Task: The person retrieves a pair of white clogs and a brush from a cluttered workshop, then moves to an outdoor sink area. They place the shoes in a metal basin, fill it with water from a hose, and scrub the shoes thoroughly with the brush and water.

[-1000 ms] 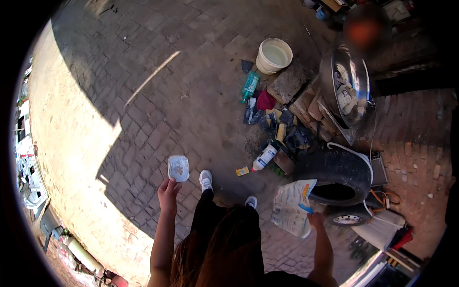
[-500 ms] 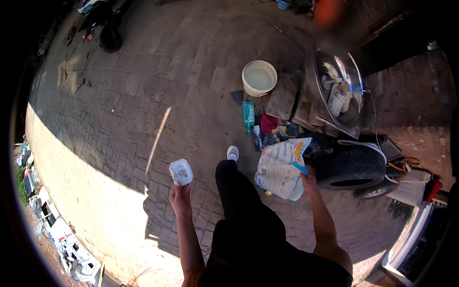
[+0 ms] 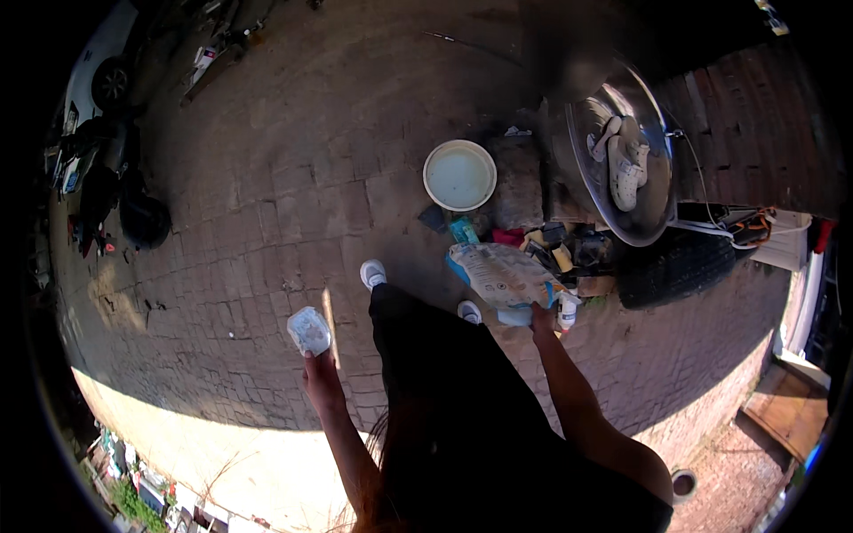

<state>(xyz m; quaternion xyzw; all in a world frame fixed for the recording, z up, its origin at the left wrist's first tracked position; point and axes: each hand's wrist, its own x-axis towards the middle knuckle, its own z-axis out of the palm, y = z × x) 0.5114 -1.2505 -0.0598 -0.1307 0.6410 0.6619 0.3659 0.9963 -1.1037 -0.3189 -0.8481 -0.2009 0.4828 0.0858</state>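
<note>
My left hand [image 3: 322, 380] is closed on the near edge of a small clear plastic tub [image 3: 308, 330], which has some whitish stuff in it. On the other side of my body, my right hand [image 3: 540, 322] grips the corner of a large white and blue printed plastic bag [image 3: 506, 277]. The bag hangs tilted and looks partly slack; its contents are hidden. Just beside that hand stands a white bottle [image 3: 567, 313]. Beyond the bag, a teal bottle [image 3: 463, 229] is partly covered by it.
Ahead is a white bucket [image 3: 458, 209] of cloudy water. A shiny metal basin [image 3: 657, 191] at right holds pale clogs [image 3: 624, 173]. Below it are a black tyre [image 3: 675, 274] and assorted clutter. A thin stick [image 3: 330, 324] lies on the paving near the tub. Vehicles stand far left.
The view has swung round and both my shoes now show. The bag has tipped from facing me to a flatter slant, and the white bottle has come into view. Both hands keep their holds.
</note>
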